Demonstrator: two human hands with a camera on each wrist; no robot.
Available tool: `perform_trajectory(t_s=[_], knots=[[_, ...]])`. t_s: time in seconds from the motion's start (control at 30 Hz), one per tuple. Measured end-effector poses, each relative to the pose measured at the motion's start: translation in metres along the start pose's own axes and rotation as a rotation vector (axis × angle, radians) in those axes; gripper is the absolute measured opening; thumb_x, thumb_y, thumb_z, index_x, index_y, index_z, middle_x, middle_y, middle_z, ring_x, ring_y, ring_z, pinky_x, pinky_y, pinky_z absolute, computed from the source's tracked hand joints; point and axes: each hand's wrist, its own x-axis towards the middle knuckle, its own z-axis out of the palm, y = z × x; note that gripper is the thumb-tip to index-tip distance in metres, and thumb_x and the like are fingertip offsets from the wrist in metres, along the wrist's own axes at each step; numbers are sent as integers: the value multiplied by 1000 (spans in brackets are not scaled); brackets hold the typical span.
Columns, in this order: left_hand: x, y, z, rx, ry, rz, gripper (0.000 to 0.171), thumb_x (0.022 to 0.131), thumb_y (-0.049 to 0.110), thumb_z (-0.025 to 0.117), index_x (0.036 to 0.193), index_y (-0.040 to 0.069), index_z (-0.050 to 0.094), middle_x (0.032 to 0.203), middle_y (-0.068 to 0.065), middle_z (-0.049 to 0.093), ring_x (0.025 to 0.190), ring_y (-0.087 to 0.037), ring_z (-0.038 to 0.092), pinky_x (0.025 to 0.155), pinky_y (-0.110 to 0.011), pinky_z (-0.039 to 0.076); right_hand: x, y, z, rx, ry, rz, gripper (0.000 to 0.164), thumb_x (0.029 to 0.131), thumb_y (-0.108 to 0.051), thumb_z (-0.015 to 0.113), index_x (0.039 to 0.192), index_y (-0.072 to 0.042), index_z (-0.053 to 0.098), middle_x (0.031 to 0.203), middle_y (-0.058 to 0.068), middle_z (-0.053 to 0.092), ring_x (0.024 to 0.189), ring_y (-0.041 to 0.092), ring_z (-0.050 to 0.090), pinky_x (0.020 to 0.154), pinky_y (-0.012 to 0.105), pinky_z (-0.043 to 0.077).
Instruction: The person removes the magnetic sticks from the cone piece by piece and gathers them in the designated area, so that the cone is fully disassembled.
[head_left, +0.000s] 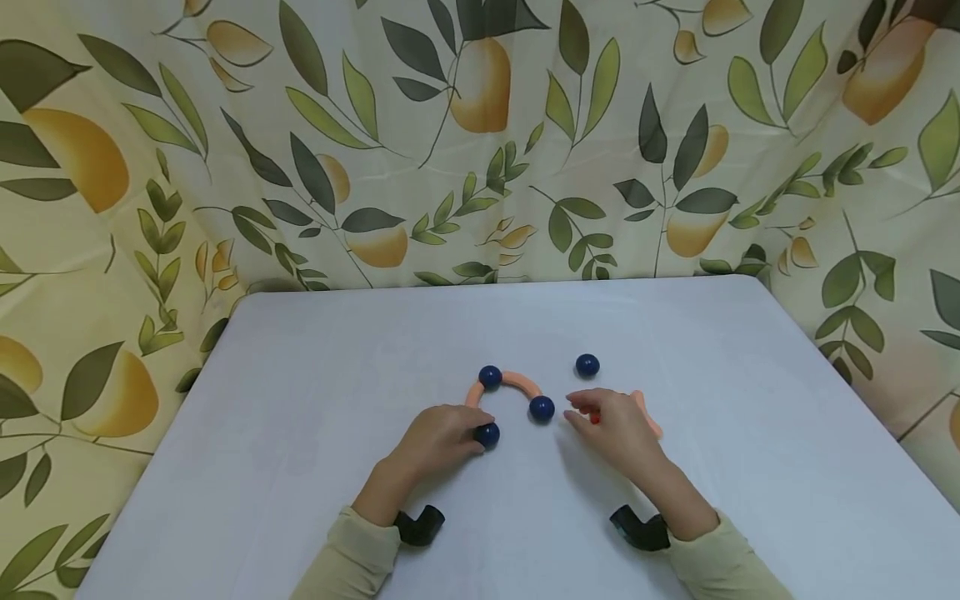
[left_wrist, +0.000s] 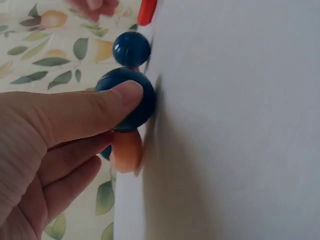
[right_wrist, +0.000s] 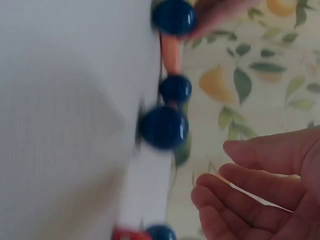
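Observation:
My left hand (head_left: pixel 442 437) pinches a dark blue ball (head_left: pixel 487 434) at the near end of a curved chain; in the left wrist view the thumb lies across that ball (left_wrist: pixel 137 112). A salmon-orange curved rod (head_left: pixel 474 394) runs from it to a second blue ball (head_left: pixel 491 377). Another curved rod (head_left: pixel 520 382) leads on to a third blue ball (head_left: pixel 542 409) at the right end. My right hand (head_left: pixel 618 429) hovers right of the chain, fingers loosely bent, holding nothing in the right wrist view. A red piece (head_left: pixel 595 418) shows partly behind its fingers.
A loose blue ball (head_left: pixel 587 365) lies behind my right hand. Another salmon-orange piece (head_left: pixel 647 414) lies to its right, partly covered by the hand. All rest on a white table (head_left: pixel 315 400). A leaf-and-fruit patterned cloth (head_left: pixel 480 183) hangs beyond the back edge.

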Motion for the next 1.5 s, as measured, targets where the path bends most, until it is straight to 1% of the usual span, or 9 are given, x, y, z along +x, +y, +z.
perform_trajectory(t_s=[0.2, 0.37, 0.53, 0.73, 0.9, 1.13, 1.33, 1.4, 1.5], knots=[[1, 5, 5, 49, 39, 32, 37, 76, 22, 76, 109, 7, 67, 102, 0, 67, 90, -13, 63, 76, -25, 49, 5, -26, 35, 85, -156, -32, 30, 79, -21, 73, 103, -3, 69, 90, 3, 66, 82, 17, 59, 70, 29, 51], [0, 1, 3, 80, 66, 37, 41, 75, 18, 77, 111, 5, 64, 101, -2, 66, 91, -14, 62, 77, -26, 49, 11, -39, 55, 83, -183, -38, 35, 77, -26, 75, 104, -5, 69, 91, 2, 66, 81, 16, 59, 68, 28, 50], [-2, -8, -1, 99, 103, 43, 38, 75, 10, 76, 109, 5, 62, 104, -2, 66, 94, -17, 62, 76, -30, 49, 17, -46, 64, 68, -200, -51, 40, 76, -26, 76, 108, -4, 66, 86, -1, 63, 77, 15, 55, 64, 27, 48], [-5, -13, -5, 99, 127, 28, 33, 73, 8, 77, 104, 7, 64, 108, -7, 65, 102, -21, 60, 81, -33, 49, 25, -52, 73, 39, -252, -98, 26, 78, -23, 74, 96, -5, 67, 73, -3, 54, 67, 12, 47, 55, 25, 38], [-5, -13, -3, 114, 155, 81, 38, 73, 6, 75, 109, 4, 65, 110, -8, 64, 102, -21, 60, 80, -31, 49, 23, -52, 74, 18, -270, -143, 19, 78, -17, 73, 92, -5, 68, 76, -2, 57, 67, 12, 48, 59, 26, 40], [-2, -5, -2, 243, 117, 105, 23, 83, 6, 65, 106, 7, 68, 107, -3, 66, 99, -15, 61, 78, -25, 49, 16, -41, 65, 69, -330, -292, 18, 75, -12, 75, 91, -6, 69, 80, -5, 60, 71, 11, 51, 64, 25, 44], [-1, 4, -3, 271, 59, 160, 6, 85, 13, 65, 89, 14, 70, 87, 6, 65, 73, -6, 59, 62, -17, 46, 13, -37, 61, 104, -345, -301, 21, 74, -12, 77, 91, -4, 68, 75, -6, 58, 68, 11, 50, 58, 23, 43], [0, 5, -1, 269, 39, 151, 8, 86, 21, 64, 85, 15, 70, 80, 8, 62, 65, -5, 54, 57, -17, 44, 12, -36, 61, 105, -339, -294, 23, 74, -14, 78, 92, -4, 68, 75, -6, 59, 68, 10, 50, 58, 23, 43], [0, 4, 0, 259, 12, 123, 16, 84, 29, 63, 85, 15, 72, 76, 9, 61, 63, -4, 54, 56, -18, 43, 11, -35, 60, 88, -325, -288, 25, 74, -17, 78, 93, -4, 69, 77, -6, 61, 68, 9, 51, 58, 23, 43]])
